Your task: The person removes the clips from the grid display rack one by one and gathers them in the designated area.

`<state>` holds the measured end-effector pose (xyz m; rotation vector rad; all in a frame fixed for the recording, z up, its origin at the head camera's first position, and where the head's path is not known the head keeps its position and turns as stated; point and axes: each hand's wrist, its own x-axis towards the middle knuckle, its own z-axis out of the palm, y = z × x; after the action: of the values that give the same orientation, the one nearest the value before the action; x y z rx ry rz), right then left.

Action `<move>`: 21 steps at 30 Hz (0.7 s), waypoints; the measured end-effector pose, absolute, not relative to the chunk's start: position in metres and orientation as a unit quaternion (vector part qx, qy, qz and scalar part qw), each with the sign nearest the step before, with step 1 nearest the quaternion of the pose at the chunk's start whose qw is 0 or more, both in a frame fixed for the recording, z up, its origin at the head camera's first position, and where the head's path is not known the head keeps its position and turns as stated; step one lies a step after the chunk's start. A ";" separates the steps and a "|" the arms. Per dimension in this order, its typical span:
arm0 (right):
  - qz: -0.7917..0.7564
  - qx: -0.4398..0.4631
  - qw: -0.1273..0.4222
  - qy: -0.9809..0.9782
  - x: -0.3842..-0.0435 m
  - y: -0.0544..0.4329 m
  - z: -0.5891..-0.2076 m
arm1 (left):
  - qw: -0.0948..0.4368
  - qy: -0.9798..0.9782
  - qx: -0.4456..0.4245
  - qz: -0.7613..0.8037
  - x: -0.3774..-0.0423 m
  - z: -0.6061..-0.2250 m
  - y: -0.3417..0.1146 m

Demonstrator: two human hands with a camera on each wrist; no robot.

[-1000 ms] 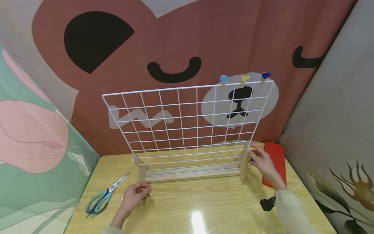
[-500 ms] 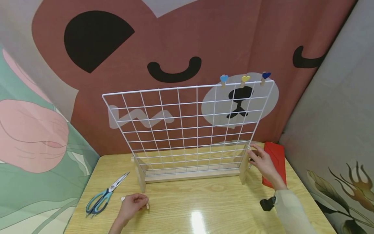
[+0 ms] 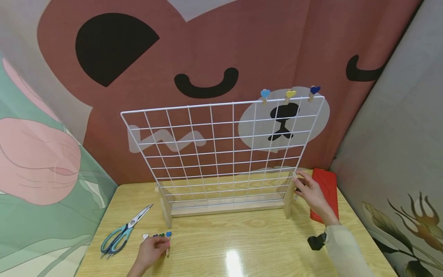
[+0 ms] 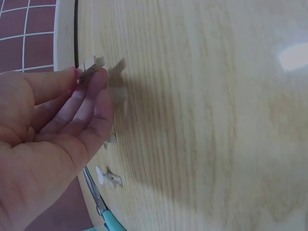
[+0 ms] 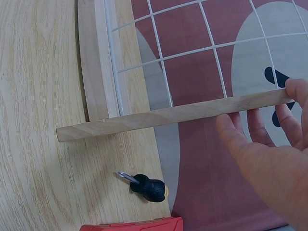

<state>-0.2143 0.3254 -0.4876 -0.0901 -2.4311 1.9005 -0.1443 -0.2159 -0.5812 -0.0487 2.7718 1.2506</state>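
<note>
My left hand (image 3: 149,252) is low over the table's left front. Its thumb and fingertips pinch a small wooden clothespin (image 4: 91,68), with a blue heart (image 3: 169,234) showing above the fingertips in the head view. Beside it, purple and green heart clips (image 3: 162,235) are partly hidden by the hand, and a white heart clip (image 4: 110,178) lies apart. My right hand (image 3: 311,194) holds the upper part of the stand's wooden right side post (image 5: 192,111). The stand carries a white wire grid (image 3: 221,150), with light blue, yellow (image 3: 290,94) and dark blue heart clips along its top right.
Open-bladed scissors (image 3: 127,231) with teal handles lie at the left. Behind the right post is a stubby screwdriver (image 5: 148,187), near a red case (image 3: 325,192). A black object (image 3: 316,241) sits by the right wrist. Fabric backdrops enclose the table.
My left hand has moved down and leftward, away from the stand's left foot, and the row of heart clips shows beside it. The right hand stays on the post.
</note>
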 end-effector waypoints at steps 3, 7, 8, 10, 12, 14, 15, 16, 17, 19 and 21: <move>0.615 -0.030 0.027 -0.787 -0.214 0.325 -0.487 | 0.050 0.916 -0.014 0.398 -0.142 -0.581 -0.217; 0.614 -0.030 0.028 -0.789 -0.214 0.325 -0.487 | 0.052 0.924 -0.009 0.380 -0.140 -0.586 -0.218; 0.613 -0.030 0.029 -0.789 -0.214 0.325 -0.487 | 0.053 0.924 -0.011 0.377 -0.140 -0.587 -0.219; 0.612 -0.029 0.029 -0.789 -0.214 0.324 -0.487 | 0.057 0.926 -0.016 0.373 -0.140 -0.590 -0.219; 0.612 -0.028 0.029 -0.790 -0.213 0.324 -0.488 | 0.060 0.926 -0.020 0.373 -0.140 -0.593 -0.220; 0.611 -0.027 0.028 -0.791 -0.213 0.324 -0.488 | 0.061 0.924 -0.024 0.377 -0.140 -0.594 -0.219; 0.610 -0.027 0.028 -0.792 -0.213 0.324 -0.488 | 0.060 0.923 -0.024 0.379 -0.140 -0.594 -0.219; 0.609 -0.027 0.027 -0.792 -0.213 0.324 -0.488 | 0.059 0.921 -0.025 0.383 -0.140 -0.595 -0.219; 0.608 -0.027 0.027 -0.793 -0.213 0.324 -0.488 | 0.057 0.921 -0.024 0.384 -0.140 -0.595 -0.219; 0.608 -0.028 0.028 -0.793 -0.213 0.324 -0.488 | 0.054 0.918 -0.024 0.391 -0.140 -0.595 -0.219; 0.608 -0.029 0.029 -0.793 -0.213 0.324 -0.488 | 0.054 0.916 -0.025 0.396 -0.140 -0.595 -0.219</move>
<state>-0.2134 0.3245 -0.4884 -0.0896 -2.4448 1.8759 -0.1396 -0.2187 -0.5949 -0.0745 2.7840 1.2030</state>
